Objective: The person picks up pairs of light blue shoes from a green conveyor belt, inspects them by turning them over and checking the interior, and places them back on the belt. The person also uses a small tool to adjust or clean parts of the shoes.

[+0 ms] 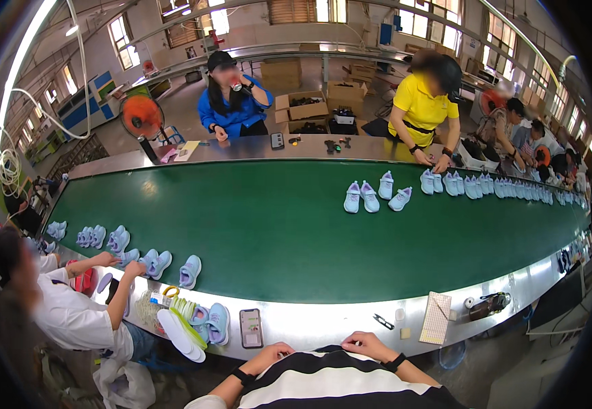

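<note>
Both my hands are at the near table edge, against the black-and-white striped shirt (337, 379) I wear. My left hand (272, 355) is closed, its curled fingers at the cloth's left side. On the other side, my right hand (372, 346) also has its fingers bent in, pinching the dark upper fold. Nearest to my left hand lies a phone (251, 328) on the metal ledge. Left of it stands a pair of light blue shoes (218, 324) beside white insoles (179, 335). Black thread snips (382, 322) lie beyond my right hand.
A green conveyor belt (275, 252) runs across, with shoe pairs (363, 196) at the far right and more at left. A ruled board (436, 317) and dark jar (489, 307) lie right. Co-workers in white (81, 313), blue (238, 109) and yellow (422, 105) are around the belt.
</note>
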`<state>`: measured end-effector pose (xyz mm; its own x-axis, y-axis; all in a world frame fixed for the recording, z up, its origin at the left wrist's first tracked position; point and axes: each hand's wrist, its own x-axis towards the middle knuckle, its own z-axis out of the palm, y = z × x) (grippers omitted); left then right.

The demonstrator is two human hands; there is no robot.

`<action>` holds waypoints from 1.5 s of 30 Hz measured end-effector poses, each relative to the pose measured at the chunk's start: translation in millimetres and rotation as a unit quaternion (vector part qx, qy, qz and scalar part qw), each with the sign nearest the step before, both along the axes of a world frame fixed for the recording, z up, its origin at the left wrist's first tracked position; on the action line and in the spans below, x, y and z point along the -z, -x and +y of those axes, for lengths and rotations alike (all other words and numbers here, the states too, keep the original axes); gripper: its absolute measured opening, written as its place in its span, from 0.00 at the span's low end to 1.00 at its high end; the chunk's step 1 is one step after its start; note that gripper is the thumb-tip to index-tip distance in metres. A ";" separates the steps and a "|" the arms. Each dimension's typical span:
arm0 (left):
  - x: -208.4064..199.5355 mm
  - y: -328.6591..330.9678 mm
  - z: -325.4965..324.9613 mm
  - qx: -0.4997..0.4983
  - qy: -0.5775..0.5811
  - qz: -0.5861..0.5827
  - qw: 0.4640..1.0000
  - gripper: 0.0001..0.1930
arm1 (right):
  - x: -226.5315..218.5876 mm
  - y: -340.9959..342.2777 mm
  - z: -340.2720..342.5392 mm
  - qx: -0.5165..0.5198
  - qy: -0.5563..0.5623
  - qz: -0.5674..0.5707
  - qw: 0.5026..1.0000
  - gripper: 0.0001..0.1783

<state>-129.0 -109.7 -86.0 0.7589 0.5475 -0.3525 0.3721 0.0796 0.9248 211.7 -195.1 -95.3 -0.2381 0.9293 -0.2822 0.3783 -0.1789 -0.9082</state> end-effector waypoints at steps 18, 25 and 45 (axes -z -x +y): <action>-48.5 31.0 -9.4 0.120 0.132 0.108 0.978 0.21 | -56.1 -24.4 -31.4 -0.127 0.204 0.022 0.971 0.21; -39.7 24.6 -37.1 0.049 -0.147 0.074 0.985 0.16 | -55.5 -19.1 -33.1 -0.152 -0.018 -0.067 0.986 0.16; 11.8 23.3 -22.2 0.116 -0.138 0.068 0.981 0.15 | -39.3 9.7 -11.3 -0.191 -0.156 -0.302 0.921 0.09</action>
<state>-152.3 -131.9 -97.8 0.8305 0.4548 -0.3216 0.4718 -0.2676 0.8401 201.9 -206.4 -56.0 -0.4522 0.8682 -0.2043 0.8128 0.3067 -0.4953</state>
